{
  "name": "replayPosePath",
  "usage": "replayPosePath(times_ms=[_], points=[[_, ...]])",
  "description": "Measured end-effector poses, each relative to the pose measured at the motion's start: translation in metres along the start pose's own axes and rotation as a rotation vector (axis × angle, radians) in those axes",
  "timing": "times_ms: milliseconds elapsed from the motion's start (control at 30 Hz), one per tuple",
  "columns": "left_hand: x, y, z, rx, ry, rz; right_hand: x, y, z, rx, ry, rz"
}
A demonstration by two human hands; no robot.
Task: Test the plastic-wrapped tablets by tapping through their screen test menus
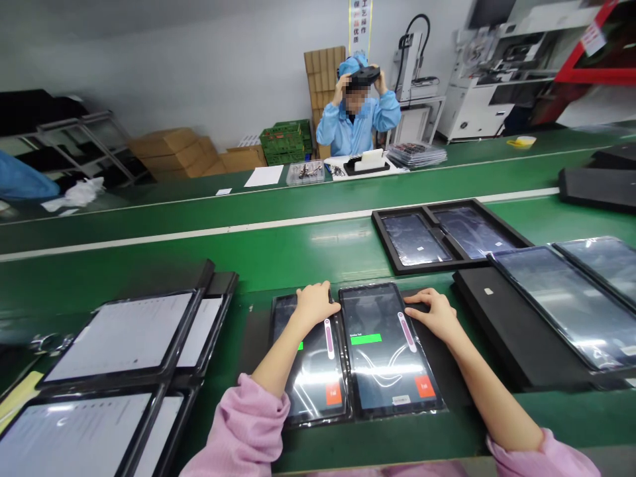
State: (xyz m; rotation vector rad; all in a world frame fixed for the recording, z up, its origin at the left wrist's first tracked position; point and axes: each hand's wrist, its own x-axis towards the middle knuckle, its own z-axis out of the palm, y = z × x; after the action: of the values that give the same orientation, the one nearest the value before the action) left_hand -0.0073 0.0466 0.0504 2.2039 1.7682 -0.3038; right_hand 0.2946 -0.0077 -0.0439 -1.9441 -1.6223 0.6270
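Note:
Two lit tablets lie side by side in front of me, each showing a slider bar, a green bar and a red box. My left hand [317, 306] reaches over the left tablet [318, 377], fingers bent over its top edge and thumb by its upper right side; forearm and hand cover part of its screen. At the upper right side of the right tablet [387, 364], my right hand [435, 314] is curled, with thumb and fingertips against the edge. Under both tablets, black tray material [450, 361] shows at the sides.
Bright-screened tablets [124, 331] in black trays stand at left. At right, more tablets [561, 298] rest on a black tray stack [511, 331]. Behind lies a two-slot tray [395, 268] with tablets. Across the green bench [278, 245], a person in blue [354, 132] holds a headset.

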Motion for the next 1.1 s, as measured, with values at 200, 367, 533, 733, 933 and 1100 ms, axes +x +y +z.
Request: replayPosePath(times_ms=[200, 367, 533, 733, 933, 1100], points=[[0.001, -0.012, -0.004, -0.031, -0.052, 0.074, 0.014, -0.008, -0.002, -0.001, -0.086, 0.04], [-0.002, -0.048, -0.013, -0.074, -0.203, 0.262, 0.017, -0.021, 0.006, 0.021, -0.063, -0.077], [-0.002, -0.062, -0.001, -0.071, -0.308, 0.461, -0.003, -0.028, 0.008, 0.008, -0.221, -0.319], [0.005, -0.073, 0.008, -0.226, -0.267, 0.471, -0.004, -0.019, 0.008, 0.084, -0.238, -0.369], [0.011, -0.156, -0.005, -0.62, -0.176, 0.181, 0.007, -0.007, 0.017, 0.169, -0.064, -0.329], [0.016, -0.197, 0.004, -0.77, -0.193, 0.066, 0.008, -0.005, 0.02, 0.129, -0.059, -0.325]])
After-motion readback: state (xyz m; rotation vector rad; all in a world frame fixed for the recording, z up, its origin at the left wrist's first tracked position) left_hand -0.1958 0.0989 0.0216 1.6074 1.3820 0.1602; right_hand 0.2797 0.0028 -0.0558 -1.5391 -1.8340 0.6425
